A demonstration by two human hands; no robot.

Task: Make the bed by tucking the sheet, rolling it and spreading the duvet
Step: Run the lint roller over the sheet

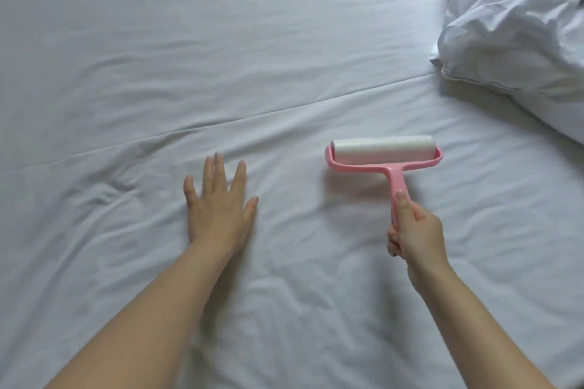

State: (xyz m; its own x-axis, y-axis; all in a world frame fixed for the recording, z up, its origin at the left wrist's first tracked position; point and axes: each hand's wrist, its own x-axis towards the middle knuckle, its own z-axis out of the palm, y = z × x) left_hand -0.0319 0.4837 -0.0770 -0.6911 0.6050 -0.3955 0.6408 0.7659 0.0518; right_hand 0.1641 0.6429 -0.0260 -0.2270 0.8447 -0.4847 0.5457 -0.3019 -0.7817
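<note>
A white sheet (221, 57) covers the whole bed, with soft wrinkles near me and a long crease running across the middle. My left hand (218, 205) lies flat on the sheet, fingers straight and spread. My right hand (414, 230) grips the pink handle of a lint roller (384, 155). Its white roll rests on the sheet, lying crosswise, to the right of my left hand. A crumpled white duvet (518, 25) is heaped at the top right corner.
The sheet stretches smooth toward the far left. The duvet heap takes up the upper right, its folded edge ending about a hand's length beyond the roller.
</note>
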